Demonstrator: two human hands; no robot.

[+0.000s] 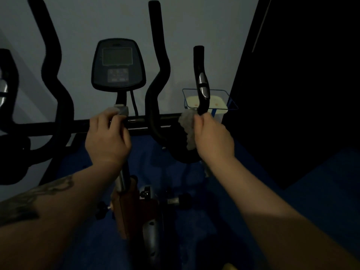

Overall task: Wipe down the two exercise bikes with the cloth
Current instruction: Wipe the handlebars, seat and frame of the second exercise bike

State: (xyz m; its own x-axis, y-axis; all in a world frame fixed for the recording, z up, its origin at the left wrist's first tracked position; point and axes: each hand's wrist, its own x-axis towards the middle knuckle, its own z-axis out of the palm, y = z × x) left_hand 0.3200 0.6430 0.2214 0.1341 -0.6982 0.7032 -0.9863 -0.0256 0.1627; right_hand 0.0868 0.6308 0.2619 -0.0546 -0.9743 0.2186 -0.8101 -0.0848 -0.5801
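Observation:
An exercise bike stands right in front of me in dim light, with a grey console [118, 64], black curved handlebars [158, 75] and a red frame [134, 209] below. My left hand [108, 139] grips the top of the silver stem under the console. My right hand [212, 137] holds a pale grey cloth [188, 127] wrapped around the base of the right handlebar grip [201, 80]. A second bike's black handlebar [7, 90] shows at the far left edge.
A clear box with a blue frame [206, 101] sits behind the right handlebar against the pale wall. A dark panel [302, 84] fills the right side. The floor is blue [194, 230].

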